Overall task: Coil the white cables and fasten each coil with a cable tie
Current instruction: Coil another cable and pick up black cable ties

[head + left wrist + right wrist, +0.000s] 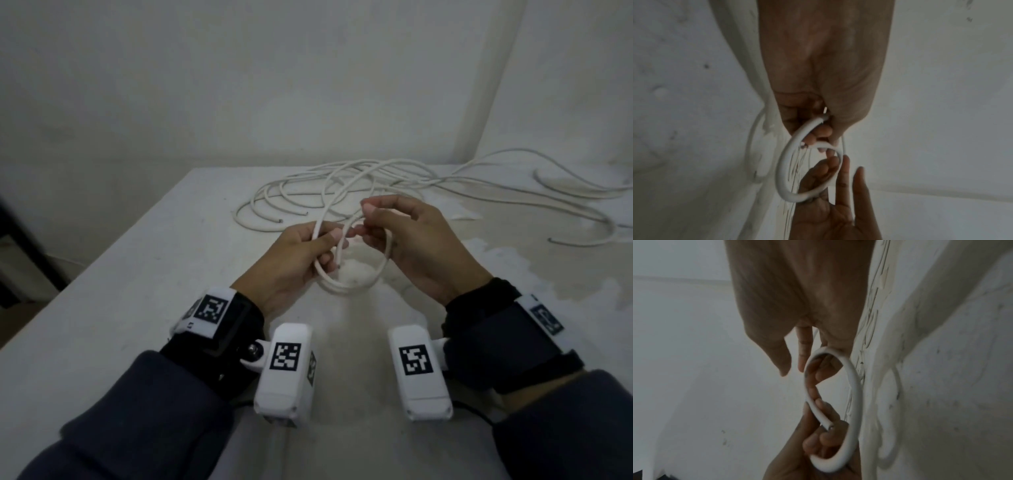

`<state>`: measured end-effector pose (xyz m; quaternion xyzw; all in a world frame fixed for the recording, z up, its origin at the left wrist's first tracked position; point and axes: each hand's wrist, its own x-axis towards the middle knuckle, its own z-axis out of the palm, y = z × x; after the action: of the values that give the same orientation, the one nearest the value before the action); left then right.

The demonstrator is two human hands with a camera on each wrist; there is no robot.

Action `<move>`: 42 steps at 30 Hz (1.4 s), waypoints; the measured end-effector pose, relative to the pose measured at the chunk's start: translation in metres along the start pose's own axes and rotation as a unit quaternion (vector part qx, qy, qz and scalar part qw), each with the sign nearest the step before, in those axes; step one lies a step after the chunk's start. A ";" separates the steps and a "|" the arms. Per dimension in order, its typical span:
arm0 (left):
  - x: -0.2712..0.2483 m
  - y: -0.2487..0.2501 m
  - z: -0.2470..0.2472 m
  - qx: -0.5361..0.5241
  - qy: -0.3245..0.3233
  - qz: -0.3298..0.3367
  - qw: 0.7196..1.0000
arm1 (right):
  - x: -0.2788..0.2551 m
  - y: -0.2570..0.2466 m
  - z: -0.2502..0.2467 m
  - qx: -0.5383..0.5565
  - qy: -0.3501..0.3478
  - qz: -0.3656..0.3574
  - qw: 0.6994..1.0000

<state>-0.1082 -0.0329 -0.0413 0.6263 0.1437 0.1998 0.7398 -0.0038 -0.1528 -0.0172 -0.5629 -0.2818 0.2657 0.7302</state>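
Note:
I hold a small coil of white cable [356,289] just above the white table [137,308], between both hands. My left hand [329,246] grips one side of the coil, its fingers curled round the strands; the cut end [828,426] sticks out by those fingers. My right hand [364,222] has its lower fingers hooked through the loop [781,170], while its thumb and forefinger stretch out free. A strand runs from my left hand back to the loose cable pile [342,185]. I see no cable tie.
More white cable trails across the back right of the table [582,205] toward the wall corner. The table's left edge [113,240] drops off to a dark floor. The tabletop at the right shows worn, patchy paint [513,260].

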 end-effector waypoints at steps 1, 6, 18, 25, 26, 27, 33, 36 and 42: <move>0.002 0.000 0.001 -0.031 0.023 0.002 0.999 | -0.001 -0.001 0.001 0.026 -0.004 0.016 1.000; 0.002 -0.001 0.006 -0.143 0.063 0.014 0.988 | -0.009 0.000 0.008 -0.089 -0.121 0.061 0.987; -0.004 0.002 0.010 -0.078 0.045 0.019 0.996 | -0.009 0.001 0.000 -0.125 -0.107 0.051 0.985; -0.005 0.002 0.010 0.045 0.086 0.073 0.993 | -0.011 0.000 0.001 -0.127 -0.162 0.076 0.976; -0.005 0.002 0.010 0.069 0.093 0.089 0.989 | -0.011 0.000 0.000 -0.119 -0.157 0.079 0.977; -0.005 0.002 0.009 0.083 0.099 0.100 0.987 | -0.010 0.000 -0.001 -0.111 -0.148 0.083 0.979; -0.002 0.001 0.009 0.010 0.085 0.053 0.995 | -0.004 0.003 -0.008 -0.065 -0.096 0.128 0.985; -0.002 0.001 0.009 -0.094 0.040 0.027 0.994 | -0.002 0.005 -0.009 -0.014 -0.088 0.154 0.984; -0.005 -0.003 0.012 -0.088 -0.009 -0.015 0.996 | 0.002 0.009 -0.006 0.184 -0.025 0.157 0.970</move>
<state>-0.1069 -0.0461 -0.0427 0.5585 0.1278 0.1947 0.7961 0.0009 -0.1532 -0.0271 -0.4494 -0.1546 0.4386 0.7627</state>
